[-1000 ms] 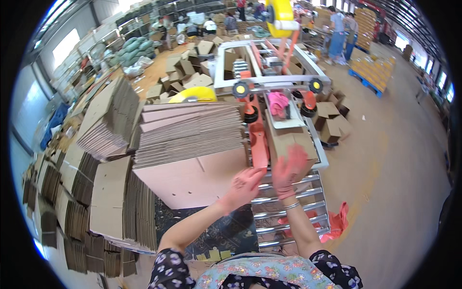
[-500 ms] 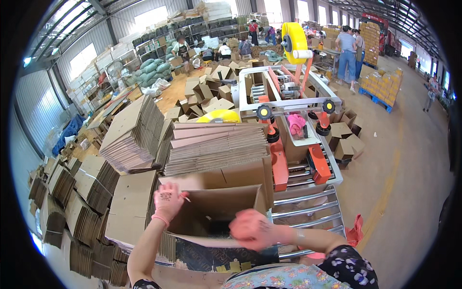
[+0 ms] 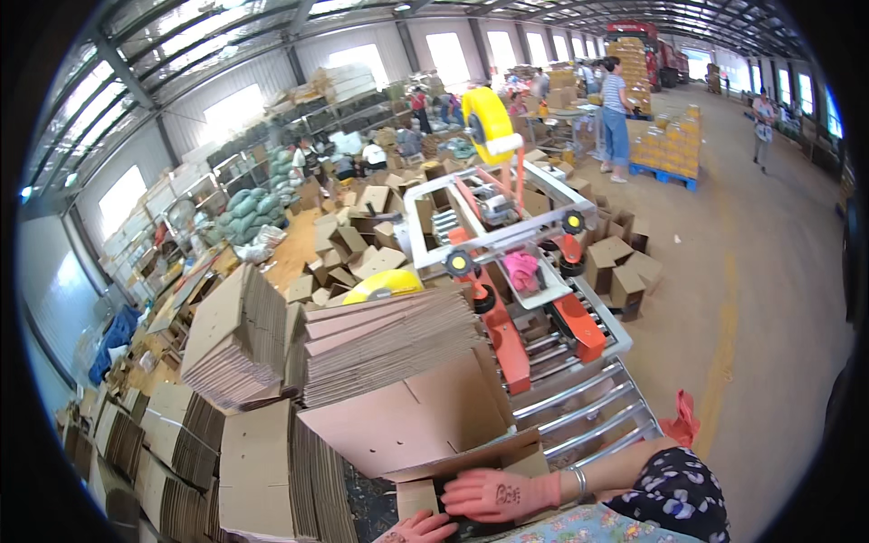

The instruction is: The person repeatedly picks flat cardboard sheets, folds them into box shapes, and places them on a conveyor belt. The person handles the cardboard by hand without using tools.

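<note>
Standing on edge, a bundle of flattened brown cardboard cartons point(image 3: 256, 475) is left of the open brown cardboard box point(image 3: 472, 459), which sits directly before the person. Just beyond that box rises a stack of folded pinkish-tan cardboard cartons point(image 3: 407, 412). The pink-gloved left hand point(image 3: 418, 528), partly cut off, extends its fingers near the box's left flap; contact cannot be told. The pink-gloved right hand point(image 3: 501, 495) stretches flat over the box's opening, fingers straight. Right of the box are silver metal rollers point(image 3: 593, 414), then crumpled red material point(image 3: 681, 422).
</note>
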Demonstrator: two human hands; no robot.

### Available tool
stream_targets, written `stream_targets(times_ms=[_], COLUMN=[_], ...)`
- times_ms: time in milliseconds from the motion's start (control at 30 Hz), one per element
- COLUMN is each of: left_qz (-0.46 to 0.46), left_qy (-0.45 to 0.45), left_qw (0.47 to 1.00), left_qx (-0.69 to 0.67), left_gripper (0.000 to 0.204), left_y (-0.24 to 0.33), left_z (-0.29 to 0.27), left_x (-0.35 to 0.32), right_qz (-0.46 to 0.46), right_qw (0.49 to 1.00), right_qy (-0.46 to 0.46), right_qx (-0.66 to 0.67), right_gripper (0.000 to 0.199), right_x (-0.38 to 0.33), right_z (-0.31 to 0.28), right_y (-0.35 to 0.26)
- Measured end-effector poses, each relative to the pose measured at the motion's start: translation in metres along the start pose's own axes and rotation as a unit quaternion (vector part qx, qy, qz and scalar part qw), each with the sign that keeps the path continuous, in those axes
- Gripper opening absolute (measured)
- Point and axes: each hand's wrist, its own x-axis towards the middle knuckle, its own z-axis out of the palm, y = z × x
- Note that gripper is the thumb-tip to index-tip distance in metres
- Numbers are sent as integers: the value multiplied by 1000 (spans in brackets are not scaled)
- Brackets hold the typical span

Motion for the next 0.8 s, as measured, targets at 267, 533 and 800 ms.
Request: stream_targets(times_ms=[267, 533, 800], left_qz=[74, -44, 255], left_qy=[474, 109, 409], left_qw=[758, 977, 847], left_qx=[442, -179, 224], left_gripper=[43, 42, 27], left_y=[-34, 2, -20], left_z=[8, -9, 7], left_x=[73, 267, 456], right_qz=[227, 406, 404], right_qw=[969, 791, 726], right_qy=[-8, 411, 447], right_qx=[-101, -201, -330], right_gripper=[39, 26, 32], right_x=[-94, -188, -169], right_z=[-61, -58, -86], right_y=[-35, -83, 76])
